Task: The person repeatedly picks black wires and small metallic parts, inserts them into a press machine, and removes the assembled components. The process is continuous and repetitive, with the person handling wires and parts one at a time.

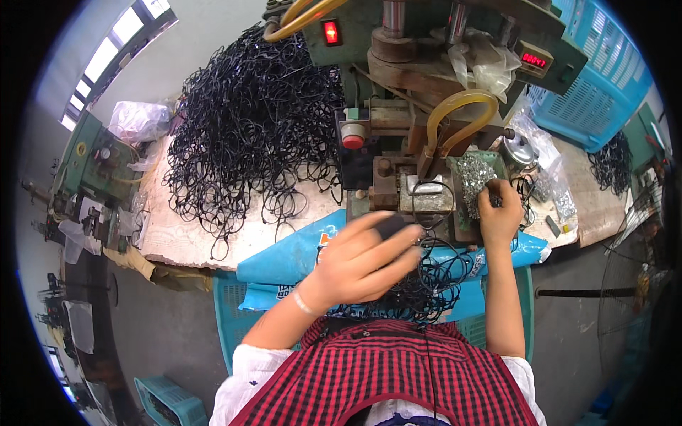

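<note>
My left hand [366,263] is smeared by motion in front of the press, its fingers bent forward. A dark patch [391,226] shows between the fingers; I cannot tell whether it is held. Beside the fingertips, a thin black cord loop [452,195] curves over the metal die block [426,199]. My right hand [501,207] is closed in a pinch at the right edge of a green tray [460,226] of small silvery metal parts [474,181]; what the fingertips hold is too small to make out. More black cord loops [437,284] lie on my lap.
A large heap of black cord loops [256,121] covers the table [192,238] to the left. The green press [394,46] rises ahead, with a red button [352,136]. Blue plastic sheeting [284,248] hangs over the near edge. A blue crate [593,85] stands far right.
</note>
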Available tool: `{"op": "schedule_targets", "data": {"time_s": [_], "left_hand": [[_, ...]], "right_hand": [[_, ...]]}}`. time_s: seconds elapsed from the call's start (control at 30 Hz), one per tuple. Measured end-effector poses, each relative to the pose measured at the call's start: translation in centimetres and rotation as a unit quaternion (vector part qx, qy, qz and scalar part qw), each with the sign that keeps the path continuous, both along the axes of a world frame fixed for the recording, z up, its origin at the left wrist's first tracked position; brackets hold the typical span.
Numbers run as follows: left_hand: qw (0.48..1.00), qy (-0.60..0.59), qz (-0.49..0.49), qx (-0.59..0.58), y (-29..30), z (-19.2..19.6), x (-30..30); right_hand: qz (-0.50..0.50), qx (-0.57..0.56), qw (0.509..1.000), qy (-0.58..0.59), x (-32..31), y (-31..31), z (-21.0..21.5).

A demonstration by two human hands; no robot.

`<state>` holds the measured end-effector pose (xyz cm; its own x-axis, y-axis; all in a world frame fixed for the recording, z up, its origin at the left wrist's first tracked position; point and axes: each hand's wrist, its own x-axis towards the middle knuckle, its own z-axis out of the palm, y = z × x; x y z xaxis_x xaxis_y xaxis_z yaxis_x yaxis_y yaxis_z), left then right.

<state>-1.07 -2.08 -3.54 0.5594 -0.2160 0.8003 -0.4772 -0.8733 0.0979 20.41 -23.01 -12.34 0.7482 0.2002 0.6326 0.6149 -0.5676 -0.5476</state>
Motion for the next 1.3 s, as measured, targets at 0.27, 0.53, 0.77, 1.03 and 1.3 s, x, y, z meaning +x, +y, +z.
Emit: {"op": "schedule_targets", "data": {"time_s": [0.27,0.53,0.77,1.03,1.3], "left_hand": [[0.846,0.111,0.518,-0.067,14.5,-0.9,-4.2],[0.737,0.265,0.621,-0.035,19.1,-11.9,-1.7],[0.781,0.259,0.529,-0.209,18.9,-11.1,-4.0],[0.831,0.187,0.504,-0.140,13.4,-5.9,-5.8],[0.887,-0.084,0.297,-0.342,12.6,-7.0,-7.6]], "right_hand": [[0.040,0.051,0.993,0.100,-0.2,0.7,1.1],[0.030,0.088,0.976,0.199,-1.9,-0.4,1.9],[0.240,0.181,0.924,0.237,-4.3,2.5,9.4],[0.265,0.276,0.876,0.294,-4.9,6.4,7.9],[0.324,0.397,0.767,0.386,-6.2,8.5,8.3]]}}
